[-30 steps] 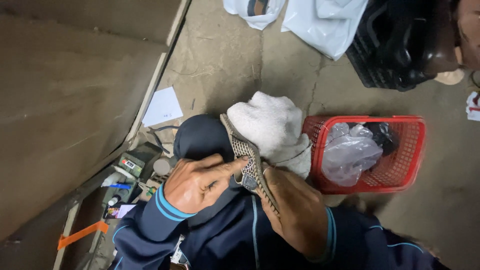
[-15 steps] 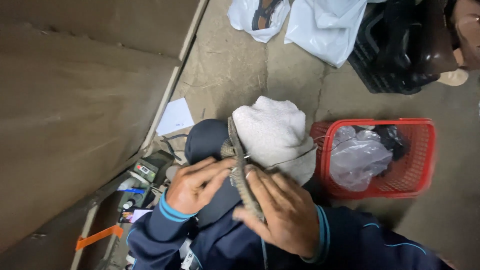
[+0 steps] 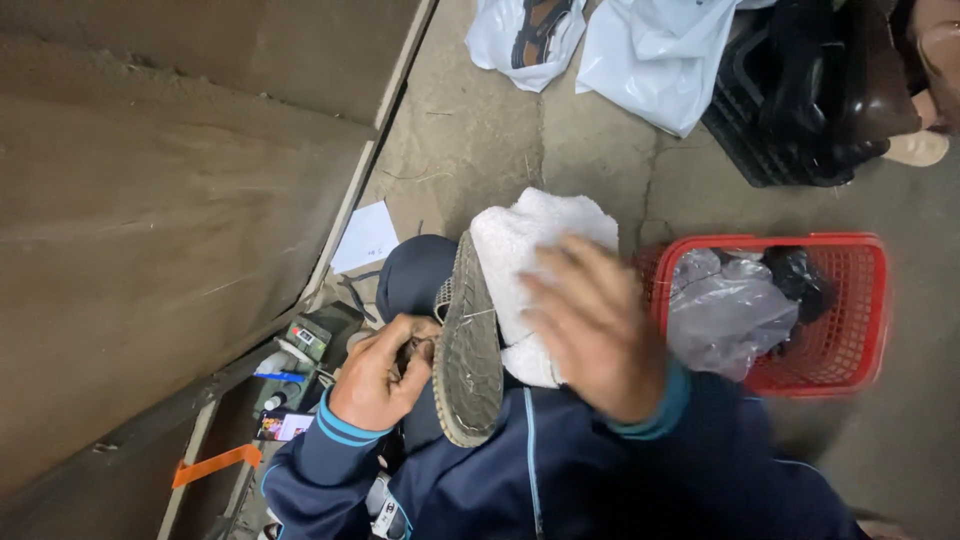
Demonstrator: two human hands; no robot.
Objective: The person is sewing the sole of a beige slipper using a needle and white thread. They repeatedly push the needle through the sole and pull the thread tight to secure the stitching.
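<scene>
**On the lap, a worn shoe held sole-up beside a white cloth**

Over the lap, seen from the head camera, we find the shoe (image 3: 466,350) lying across a dark blue knee, its grey, worn sole turned up and its toe end pointing away from the body. We take this shoe as our landmark for everything else.

Just left of the shoe, the left hand (image 3: 378,378) has its fingers curled together against the shoe's edge, pinching at the rim about halfway along; whatever small thing sits between the fingertips is too hidden for us to name. A thin pale thread crosses the sole near that grip.

Right of the shoe, the right hand (image 3: 598,325) hangs blurred in the air, fingers spread apart and holding nothing that we can see. It is clear of the sole and in front of the white cloth (image 3: 530,255), which is bunched up just beside the shoe's far end.

Further right of the shoe stands a red basket (image 3: 870,300) with a crumpled clear bag inside. Left of the shoe, low down by a wooden plank, lie small bottles and tools. Beyond the shoe, on the concrete floor, we see white plastic bags (image 3: 650,60) and a black crate.
</scene>
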